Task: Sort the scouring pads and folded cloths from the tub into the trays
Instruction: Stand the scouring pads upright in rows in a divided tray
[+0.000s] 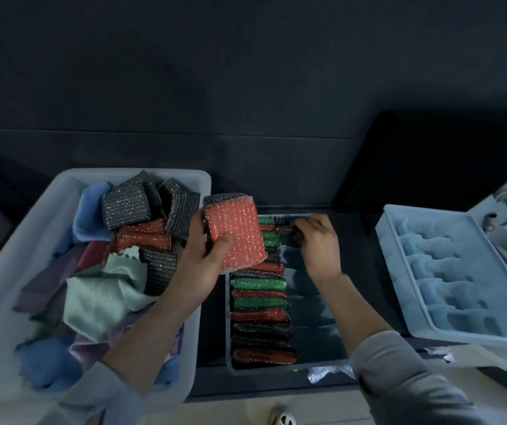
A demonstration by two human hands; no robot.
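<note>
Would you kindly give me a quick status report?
Left hand grips red pad. Right hand pinches dark pad over tray. Nothing blocking.

Your left hand [207, 256] is raised, fingers behind and thumb pressed across the front of a red scouring pad [236, 234], with a dark one stacked behind it. That forearm runs down to the lower left, its sleeve pushed back. Your right hand [319, 243] reaches forward, palm down, fingertips pinching a dark scouring pad [287, 236]. A grey sleeve covers your right forearm.
</note>
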